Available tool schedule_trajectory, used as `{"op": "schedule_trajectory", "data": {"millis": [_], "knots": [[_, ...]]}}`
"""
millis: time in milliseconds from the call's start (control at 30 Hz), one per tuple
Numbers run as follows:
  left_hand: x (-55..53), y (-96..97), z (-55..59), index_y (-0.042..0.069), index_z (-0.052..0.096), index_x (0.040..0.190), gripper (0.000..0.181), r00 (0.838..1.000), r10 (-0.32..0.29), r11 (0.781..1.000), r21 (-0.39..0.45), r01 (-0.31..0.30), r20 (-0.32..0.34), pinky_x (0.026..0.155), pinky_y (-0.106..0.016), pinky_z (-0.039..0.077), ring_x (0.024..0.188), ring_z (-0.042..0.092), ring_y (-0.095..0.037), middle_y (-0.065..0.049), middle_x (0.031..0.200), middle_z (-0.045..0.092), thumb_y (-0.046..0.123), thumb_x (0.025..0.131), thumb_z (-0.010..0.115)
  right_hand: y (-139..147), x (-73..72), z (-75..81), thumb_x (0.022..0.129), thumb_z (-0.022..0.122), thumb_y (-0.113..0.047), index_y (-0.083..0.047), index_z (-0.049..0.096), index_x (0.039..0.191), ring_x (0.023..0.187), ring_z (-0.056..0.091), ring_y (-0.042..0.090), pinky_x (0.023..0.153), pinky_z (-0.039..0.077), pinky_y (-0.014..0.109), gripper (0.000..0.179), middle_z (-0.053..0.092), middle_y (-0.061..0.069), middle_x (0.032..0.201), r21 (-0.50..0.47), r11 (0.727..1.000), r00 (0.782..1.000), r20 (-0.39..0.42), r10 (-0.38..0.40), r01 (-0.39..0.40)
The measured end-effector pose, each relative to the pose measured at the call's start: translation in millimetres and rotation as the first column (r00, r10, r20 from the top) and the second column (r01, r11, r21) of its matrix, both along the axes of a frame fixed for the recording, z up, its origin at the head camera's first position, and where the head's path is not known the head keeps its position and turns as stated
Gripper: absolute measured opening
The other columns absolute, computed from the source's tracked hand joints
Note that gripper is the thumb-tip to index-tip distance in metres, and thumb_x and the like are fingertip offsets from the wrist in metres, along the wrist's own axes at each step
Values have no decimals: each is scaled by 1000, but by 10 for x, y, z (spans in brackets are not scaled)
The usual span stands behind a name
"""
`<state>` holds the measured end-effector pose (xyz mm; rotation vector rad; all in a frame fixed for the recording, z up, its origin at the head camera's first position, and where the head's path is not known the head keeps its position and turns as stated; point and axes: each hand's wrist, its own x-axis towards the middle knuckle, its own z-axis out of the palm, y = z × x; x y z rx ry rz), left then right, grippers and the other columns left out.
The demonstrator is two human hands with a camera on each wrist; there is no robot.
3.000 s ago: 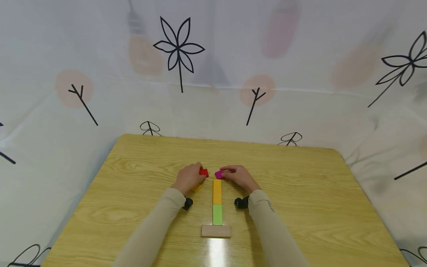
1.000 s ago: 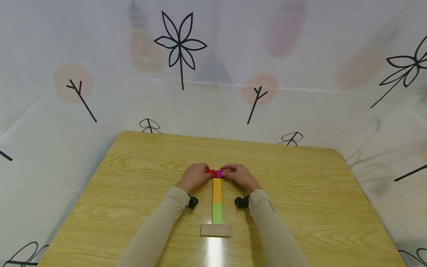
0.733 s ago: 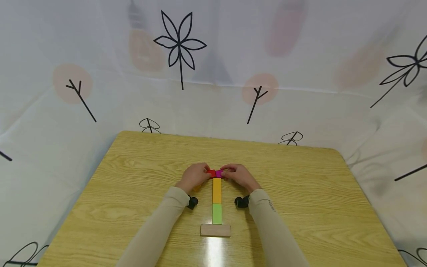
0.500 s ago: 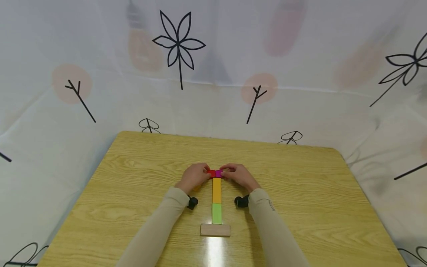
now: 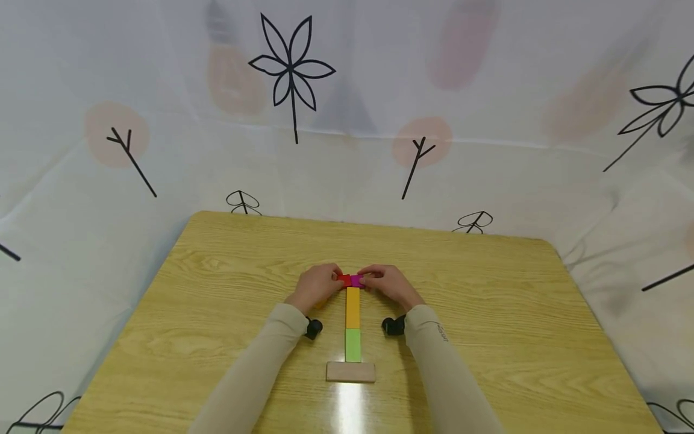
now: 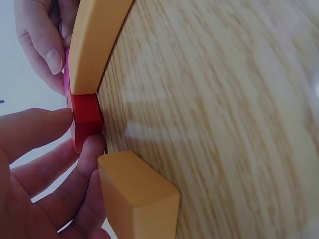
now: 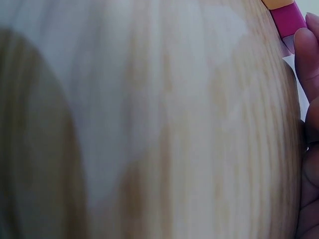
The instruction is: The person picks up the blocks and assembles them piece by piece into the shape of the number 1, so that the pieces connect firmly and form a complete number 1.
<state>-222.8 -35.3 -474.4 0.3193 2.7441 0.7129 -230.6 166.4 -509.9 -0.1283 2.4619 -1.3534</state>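
Note:
My left hand (image 5: pixel 315 286) pinches a red block (image 6: pixel 87 117) between thumb and fingers at the far end of a row of blocks. Opposite it, my right hand (image 5: pixel 389 284) pinches a magenta block (image 5: pixel 356 281). Red and magenta lie side by side, both against the end of a long orange block (image 5: pixel 353 307). A light green block (image 5: pixel 353 345) continues the row toward me. Crosswise at the near end lies a plain wooden block (image 5: pixel 350 372). Another orange block (image 6: pixel 139 194) stands beside my left fingers, mostly hidden by that hand in the head view.
All the blocks are on a wood-grain table (image 5: pixel 488 337). Behind and beside it hangs a pale cloth (image 5: pixel 352 181) with plant drawings. Each wrist wears a small black camera, such as the left wrist camera (image 5: pixel 313 328).
My left hand has slid right with the red block, closing the gap to the magenta block. The magenta block has straightened over the orange block's end; my right hand has barely moved.

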Motion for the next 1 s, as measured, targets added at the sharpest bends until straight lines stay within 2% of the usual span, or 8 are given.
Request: {"op": "schedule_trajectory", "data": {"millis": [233,567,1000], "knots": [[-3,11,2,14,60,108,27,1000,-10,1000,-21,10,-1,71,-35,41,68,50,-13,4,84,59,28,85,56,13,1,-2,80,64,-37,-25,64,106,73,49,18,62,35,29,28,63,-2,86,1,1000,1000,-11,7,-7],[-12,15,-53,17,60,105,24,1000,-1,999,-35,0,-29,79,-44,36,70,51,-13,6,82,59,29,85,57,10,4,2,82,63,-34,-23,65,104,66,45,17,59,33,28,25,64,-1,82,-12,1000,999,-29,24,-25],[0,18,-50,18,59,107,27,1000,12,999,-32,-13,-28,81,-45,33,77,53,-13,6,87,60,33,86,55,7,12,10,81,64,-33,-24,64,108,72,48,18,62,36,29,28,62,-2,87,7,1000,999,-35,21,-21]]}}
